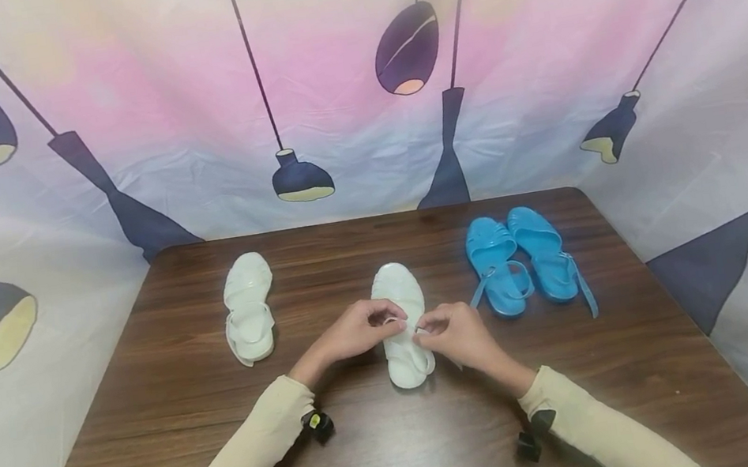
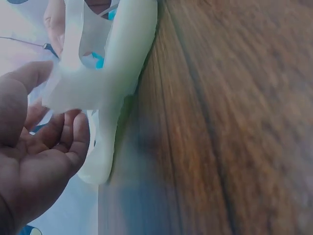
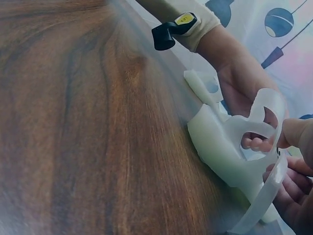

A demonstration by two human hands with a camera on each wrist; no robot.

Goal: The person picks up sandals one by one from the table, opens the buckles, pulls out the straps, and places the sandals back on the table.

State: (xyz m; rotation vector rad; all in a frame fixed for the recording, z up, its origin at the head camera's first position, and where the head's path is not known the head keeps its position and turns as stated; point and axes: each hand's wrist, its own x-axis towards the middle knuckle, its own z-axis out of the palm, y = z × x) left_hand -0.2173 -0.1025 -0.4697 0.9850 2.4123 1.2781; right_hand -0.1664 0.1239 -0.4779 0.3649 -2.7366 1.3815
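A white sandal lies sole down in the middle of the table, its toe pointing away from me. My left hand is at its left side, thumb and fingers pinching the edge of the upper by the ankle strap; in the left wrist view the thumb meets the white strap piece. From the other side my right hand pinches the ankle strap near its fastening, and the strap's loose end hangs down in the right wrist view. The fingertips partly hide the fastening.
Another white sandal lies at the left of the brown wooden table. Two blue sandals, one beside the other, lie at the right, with straps sticking out. A curtain printed with lamps hangs behind the table.
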